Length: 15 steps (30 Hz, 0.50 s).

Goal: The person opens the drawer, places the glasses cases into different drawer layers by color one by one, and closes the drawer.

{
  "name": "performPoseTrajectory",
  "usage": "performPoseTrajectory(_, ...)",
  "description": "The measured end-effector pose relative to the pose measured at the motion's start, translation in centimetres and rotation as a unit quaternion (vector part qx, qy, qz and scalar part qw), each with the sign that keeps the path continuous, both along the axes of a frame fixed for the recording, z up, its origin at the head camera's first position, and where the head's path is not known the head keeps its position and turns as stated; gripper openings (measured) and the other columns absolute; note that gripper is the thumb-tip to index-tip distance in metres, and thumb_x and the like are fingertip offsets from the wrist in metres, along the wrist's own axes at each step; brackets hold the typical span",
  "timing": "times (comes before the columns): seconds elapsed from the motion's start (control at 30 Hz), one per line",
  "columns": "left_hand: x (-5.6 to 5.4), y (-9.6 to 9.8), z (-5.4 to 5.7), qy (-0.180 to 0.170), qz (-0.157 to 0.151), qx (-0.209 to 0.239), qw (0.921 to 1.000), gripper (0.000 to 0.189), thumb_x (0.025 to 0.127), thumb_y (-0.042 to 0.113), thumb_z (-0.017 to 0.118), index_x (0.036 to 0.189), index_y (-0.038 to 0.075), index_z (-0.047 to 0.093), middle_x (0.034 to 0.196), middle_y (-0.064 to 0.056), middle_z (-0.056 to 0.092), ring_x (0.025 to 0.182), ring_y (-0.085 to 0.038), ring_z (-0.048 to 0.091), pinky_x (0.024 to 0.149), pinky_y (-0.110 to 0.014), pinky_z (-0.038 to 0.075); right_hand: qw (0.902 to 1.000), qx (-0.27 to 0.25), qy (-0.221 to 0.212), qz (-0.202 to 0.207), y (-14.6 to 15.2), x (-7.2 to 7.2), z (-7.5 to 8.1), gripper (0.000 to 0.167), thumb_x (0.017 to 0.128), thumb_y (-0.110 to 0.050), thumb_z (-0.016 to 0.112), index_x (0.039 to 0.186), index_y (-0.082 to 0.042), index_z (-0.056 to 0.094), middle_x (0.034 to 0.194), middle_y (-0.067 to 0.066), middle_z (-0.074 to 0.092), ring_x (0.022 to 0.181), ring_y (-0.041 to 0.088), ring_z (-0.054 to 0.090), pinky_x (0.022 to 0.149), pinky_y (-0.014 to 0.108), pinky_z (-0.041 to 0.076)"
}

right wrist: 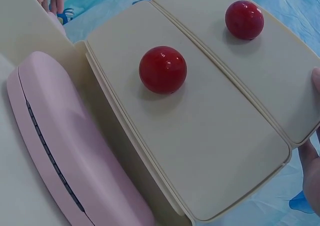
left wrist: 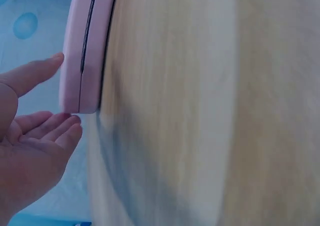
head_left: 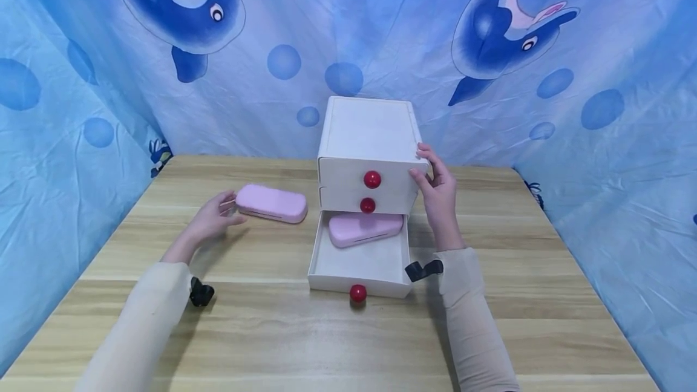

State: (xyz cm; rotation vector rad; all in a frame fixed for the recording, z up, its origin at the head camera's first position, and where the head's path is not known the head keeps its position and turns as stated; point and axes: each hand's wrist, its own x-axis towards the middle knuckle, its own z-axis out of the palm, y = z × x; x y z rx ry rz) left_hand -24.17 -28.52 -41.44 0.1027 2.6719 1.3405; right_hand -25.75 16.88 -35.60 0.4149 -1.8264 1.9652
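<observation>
A pink glasses case (head_left: 271, 203) lies on the table left of a white drawer cabinet (head_left: 370, 129). My left hand (head_left: 211, 220) is at the case's left end, thumb and fingers spread apart; in the left wrist view the thumb (left wrist: 42, 73) and fingertips come close to the case, and contact is unclear. My right hand (head_left: 438, 196) grips the cabinet's upper right front corner, thumb on the front and fingers along the side. The bottom drawer (head_left: 359, 266) is pulled out. Inside it, toward the back, lies a second pink glasses case (right wrist: 75, 131), partly hidden by the cabinet.
Two upper drawers are closed, each with a round red knob (head_left: 373, 179); another red knob (head_left: 357, 293) is on the pulled-out drawer's front. The wooden table (head_left: 261, 343) is bordered by a blue dolphin-print curtain (head_left: 381, 35) at the back and sides.
</observation>
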Motion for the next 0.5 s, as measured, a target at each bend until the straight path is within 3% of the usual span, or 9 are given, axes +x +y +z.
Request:
performPoseTrajectory(0.17, 0.7, -0.6, 0.3, 0.007, 0.014, -0.015, 0.9998, 0.084, 0.090, 0.014, 0.068, 0.149, -0.013, 0.014, 0.142, -0.038, 0.037, 0.133, -0.053, 0.036, 0.111, -0.058, 0.033, 1.0000, 0.000, 0.003, -0.005, 0.1, 0.1, 0.2, 0.033, 0.091, -0.009, 0.067, 0.123, -0.005, 0.061, 0.143, 0.000, 0.053, 0.140, 0.010, 0.040, 0.110, 0.027, 0.042)
performPoseTrajectory(0.37, 0.3, -0.7, -0.2, -0.010, -0.016, 0.010, 0.9998, 0.089, 0.088, 0.013, 0.070, 0.150, -0.012, 0.010, 0.150, -0.037, 0.024, 0.137, -0.054, 0.028, 0.113, -0.060, 0.030, 1.0000, -0.001, 0.000, 0.001, 0.1, 0.0, 0.2, 0.032, 0.091, -0.009, 0.067, 0.122, -0.008, 0.062, 0.143, 0.000, 0.052, 0.140, 0.010, 0.038, 0.110, 0.026, 0.042)
performPoseTrajectory(0.5, 0.1, 0.3, -0.6, -0.007, -0.038, -0.011, 0.9992, 0.096, 0.084, 0.019, 0.075, 0.150, -0.012, 0.011, 0.152, -0.036, 0.021, 0.139, -0.052, 0.027, 0.115, -0.059, 0.027, 1.0000, 0.000, 0.000, 0.001, 0.0, 0.0, 0.2, 0.032, 0.091, -0.010, 0.067, 0.122, -0.009, 0.062, 0.143, 0.000, 0.052, 0.140, 0.010, 0.039, 0.110, 0.026, 0.042)
